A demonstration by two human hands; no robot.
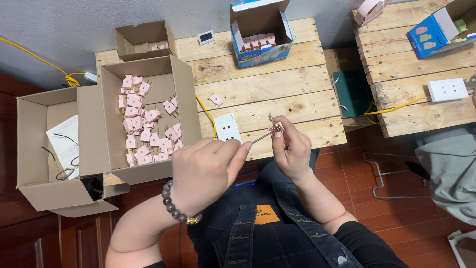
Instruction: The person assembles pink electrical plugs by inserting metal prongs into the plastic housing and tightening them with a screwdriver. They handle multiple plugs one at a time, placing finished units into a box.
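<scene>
Far left: open cardboard box (pixel 47 144) on the floor side, one sheet of printed paper and some black wire inside, flaps out so contents stay reachable. Next to it, a larger open carton (pixel 148 119) tilted toward the person, holding a loose heap of pink plugs (pixel 144 129), too many to count exactly, several dozen. Behind it one small brown box (pixel 144 39) with a few more pink pieces. Yellow cable (pixel 44 62) runs along the wall.

Left hand (pixel 206 173), bead bracelet on the wrist, is closed around a thin screwdriver (pixel 260 137), fingers clamped on the handle, tip aimed right into the part. One stray pink plug (pixel 216 100) lies on the pallet table (pixel 277 89). One white socket (pixel 227 128) sits just beyond the hands, close for testing probably.

Right hand (pixel 292 149) pinches one pink plug with brass prongs (pixel 275 125), held up over the table edge, steadied against the driver tip.

Further right: one blue open box (pixel 260 37) with pink plugs in a row, one small white meter (pixel 206 36), one green tray (pixel 353 93), second white socket (pixel 447 90), another blue box (pixel 431 32). Another person's grey sleeve (pixel 448 168) at the right edge.
</scene>
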